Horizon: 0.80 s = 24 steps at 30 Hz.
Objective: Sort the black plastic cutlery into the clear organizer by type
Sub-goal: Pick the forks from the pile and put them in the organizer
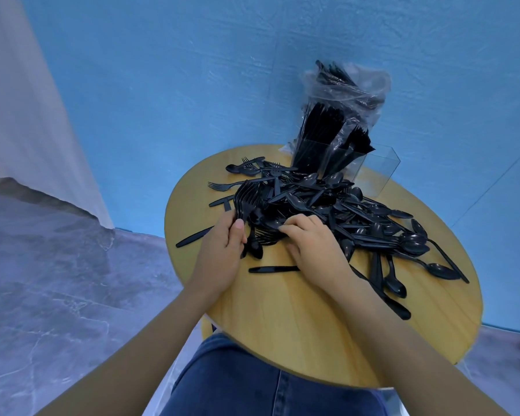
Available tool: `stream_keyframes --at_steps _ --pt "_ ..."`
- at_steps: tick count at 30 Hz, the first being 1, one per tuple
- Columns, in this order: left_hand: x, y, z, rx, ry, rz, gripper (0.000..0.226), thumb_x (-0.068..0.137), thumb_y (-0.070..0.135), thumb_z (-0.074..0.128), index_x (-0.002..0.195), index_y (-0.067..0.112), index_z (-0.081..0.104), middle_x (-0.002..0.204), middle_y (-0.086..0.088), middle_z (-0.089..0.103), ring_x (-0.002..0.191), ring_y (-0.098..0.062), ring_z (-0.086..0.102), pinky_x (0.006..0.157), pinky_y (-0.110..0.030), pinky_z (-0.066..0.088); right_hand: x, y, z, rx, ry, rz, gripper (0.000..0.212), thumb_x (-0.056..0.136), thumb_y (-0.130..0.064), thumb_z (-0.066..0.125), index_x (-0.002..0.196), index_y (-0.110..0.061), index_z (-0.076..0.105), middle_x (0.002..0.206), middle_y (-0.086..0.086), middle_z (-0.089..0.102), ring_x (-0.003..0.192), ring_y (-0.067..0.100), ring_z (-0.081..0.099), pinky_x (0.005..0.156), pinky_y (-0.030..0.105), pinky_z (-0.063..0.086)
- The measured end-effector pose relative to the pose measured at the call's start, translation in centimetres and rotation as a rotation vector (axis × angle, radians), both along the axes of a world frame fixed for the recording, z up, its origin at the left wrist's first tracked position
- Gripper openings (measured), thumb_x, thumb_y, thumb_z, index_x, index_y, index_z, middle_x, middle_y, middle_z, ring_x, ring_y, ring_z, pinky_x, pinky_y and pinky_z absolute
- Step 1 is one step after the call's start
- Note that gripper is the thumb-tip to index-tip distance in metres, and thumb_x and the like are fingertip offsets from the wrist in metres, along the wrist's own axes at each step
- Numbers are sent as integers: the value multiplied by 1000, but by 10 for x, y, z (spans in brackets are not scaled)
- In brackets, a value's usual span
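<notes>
Round wooden counter (pixel 297 325), big tangled cutlery pile (pixel 336 211) across middle. Clear organizer (pixel 373 172) at far edge, partly loaded, plastic bag (pixel 345 88) poking out top. Left hand (pixel 222 244) grips nested fork stack (pixel 246 202) by handles. Right hand (pixel 309 238), fingers curled, digs into pile; can't tell if it holds anything. We reckon pieces light, stiff, slick, snaggy, so we'd grab handles, not tines.

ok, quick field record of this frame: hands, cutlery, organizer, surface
left hand: left hand grips a stacked bundle of black plastic forks
right hand: right hand reaches into the loose pile of black plastic cutlery, fingers curled on pieces
organizer: clear plastic organizer at the table's far edge, partly filled; clear plastic bag over its contents
surface: round wooden table
</notes>
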State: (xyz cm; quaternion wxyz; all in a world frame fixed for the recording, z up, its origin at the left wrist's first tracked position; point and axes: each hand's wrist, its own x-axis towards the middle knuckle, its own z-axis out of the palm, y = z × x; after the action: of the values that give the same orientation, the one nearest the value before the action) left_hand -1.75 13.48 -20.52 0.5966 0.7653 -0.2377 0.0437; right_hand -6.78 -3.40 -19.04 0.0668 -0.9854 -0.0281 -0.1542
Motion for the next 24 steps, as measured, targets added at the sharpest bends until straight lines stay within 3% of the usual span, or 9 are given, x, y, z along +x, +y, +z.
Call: stream_keyframes --at_steps 6,11,14,20,24 --pt "0 -2 -2 42 0 -11 28 102 22 32 76 23 43 67 6 48 56 -5 41 58 -26 36 6 2 8 -18 16 72 31 82 5 59 108 -8 69 107 9 57 97 28 50 79 38 47" --pt "-1 -2 -2 48 -1 11 28 102 23 32 75 24 42 68 4 49 58 -6 41 59 -27 36 12 5 12 -67 109 101 36 94 -5 48 128 -12 56 115 5 48 107 21 43 88 33 45" --pt "-1 -2 -1 47 8 24 28 102 23 32 76 22 43 68 5 49 58 -6 42 60 -29 38 18 5 12 -157 154 100 38 96 -9 45 133 -13 49 115 5 41 105 20 39 84 28 42" --pt "-1 -1 -2 54 4 30 27 102 24 32 76 23 42 68 6 48 57 -6 42 58 -26 36 23 5 14 -161 144 36 30 95 -10 46 124 -14 56 116 2 45 106 19 42 84 30 44" --pt "0 -1 -2 57 -5 30 28 102 24 32 76 19 43 67 4 49 58 -8 42 58 -28 37 22 -1 19 -84 136 4 21 94 -24 55 111 -15 62 112 0 53 108 18 45 86 28 41"
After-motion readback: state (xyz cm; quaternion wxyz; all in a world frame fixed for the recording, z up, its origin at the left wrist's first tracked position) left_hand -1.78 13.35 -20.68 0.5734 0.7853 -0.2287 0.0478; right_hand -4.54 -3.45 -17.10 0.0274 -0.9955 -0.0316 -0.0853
